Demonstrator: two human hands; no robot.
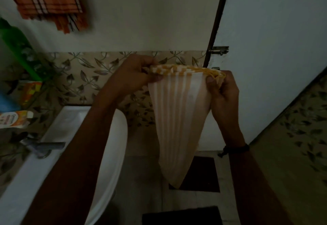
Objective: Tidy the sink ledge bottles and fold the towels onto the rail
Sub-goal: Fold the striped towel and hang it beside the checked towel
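- the left hand [136, 71] and the right hand [223, 90] are holding a pale striped towel [178, 118] up in the air, between the white sink [70, 127] and the door [265, 48].
- the left fingers [148, 63] are pinching the yellow-checked top edge at one end; the right fingers [211, 81] are pinching the bunched layers at the other, so the edge is running level and the rest is hanging to a point.
- holding it by the top corners is likely letting gravity straighten the cloth for the next fold.
- an orange striped towel [47, 0] is hanging folded on the wall at upper left; its rail is not showing.
- a green bottle [19, 48] and an orange-labelled pack [14, 118] are sitting by the sink ledge, blurred.
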